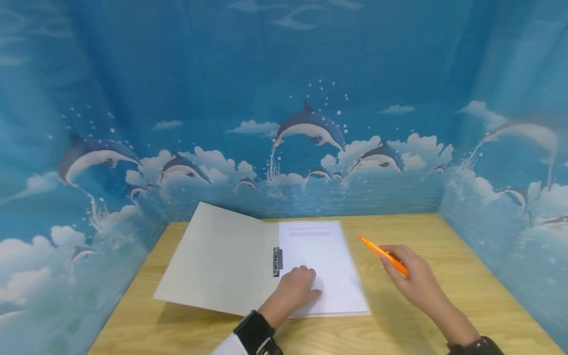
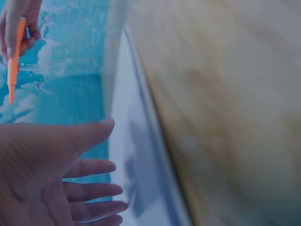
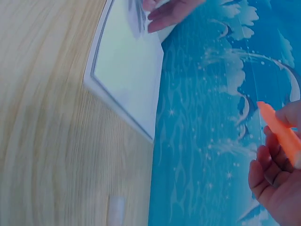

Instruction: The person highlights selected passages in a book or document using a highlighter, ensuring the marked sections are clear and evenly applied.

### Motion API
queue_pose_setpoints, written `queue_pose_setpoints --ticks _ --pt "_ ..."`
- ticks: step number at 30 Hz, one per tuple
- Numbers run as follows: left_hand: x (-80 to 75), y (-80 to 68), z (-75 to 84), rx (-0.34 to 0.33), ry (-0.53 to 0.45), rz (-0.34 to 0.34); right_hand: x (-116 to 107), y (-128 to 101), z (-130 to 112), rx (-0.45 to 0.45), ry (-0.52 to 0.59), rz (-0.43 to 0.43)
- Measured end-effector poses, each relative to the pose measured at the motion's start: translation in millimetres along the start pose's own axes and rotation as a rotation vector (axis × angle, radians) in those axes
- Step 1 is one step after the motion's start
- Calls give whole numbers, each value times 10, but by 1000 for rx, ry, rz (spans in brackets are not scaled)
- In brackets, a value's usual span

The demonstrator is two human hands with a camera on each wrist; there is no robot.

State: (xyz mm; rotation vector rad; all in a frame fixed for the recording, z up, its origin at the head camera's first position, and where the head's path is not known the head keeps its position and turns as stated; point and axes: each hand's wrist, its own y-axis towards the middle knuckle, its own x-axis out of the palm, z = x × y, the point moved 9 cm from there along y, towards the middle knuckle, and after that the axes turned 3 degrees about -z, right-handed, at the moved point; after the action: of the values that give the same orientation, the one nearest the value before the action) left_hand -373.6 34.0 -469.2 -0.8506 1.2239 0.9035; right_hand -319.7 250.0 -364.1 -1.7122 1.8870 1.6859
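- A blue cloth backdrop [image 1: 133, 98] printed with leaping dolphins, clouds and spray fills the upper part and both sides of the head view, closing in the work area on three sides.
- A light wooden table [image 1: 443, 305] with visible grain takes up the lower middle of the head view, its far edge meeting the backdrop.
- An open folder [image 1: 213, 261] lies left of centre on the table; its pale inside cover spreads toward the left, slightly raised at the far corner.
- A dark metal clip [image 1: 277, 261] sits along the folder's spine, at the frame's centre.
- A white sheet of paper [image 1: 328, 256] lies on the folder's right half, with faint print near its top edge.
- The left hand [image 1: 298, 287] rests on the sheet's lower left part, just beside the clip, fingers relaxed and holding nothing.
- The right hand [image 1: 414, 278], right of the sheet and above the bare table, pinches an orange pen [image 1: 382, 254] whose tip points to the upper left, toward the paper.
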Motion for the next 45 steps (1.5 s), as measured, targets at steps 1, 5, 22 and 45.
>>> queue_pose_setpoints --ticks 1,5,22,45 --pt "28 -24 -46 -12 -4 -3 27 21 -9 1 8 -2" --pt "106 -52 -139 -47 -10 -8 146 103 -50 1 38 0" --pt "237 4 -258 -134 24 -50 763 654 140 425 300 -127" --pt "219 -316 -800 -241 -18 -126 1407 889 398 711 584 -137"
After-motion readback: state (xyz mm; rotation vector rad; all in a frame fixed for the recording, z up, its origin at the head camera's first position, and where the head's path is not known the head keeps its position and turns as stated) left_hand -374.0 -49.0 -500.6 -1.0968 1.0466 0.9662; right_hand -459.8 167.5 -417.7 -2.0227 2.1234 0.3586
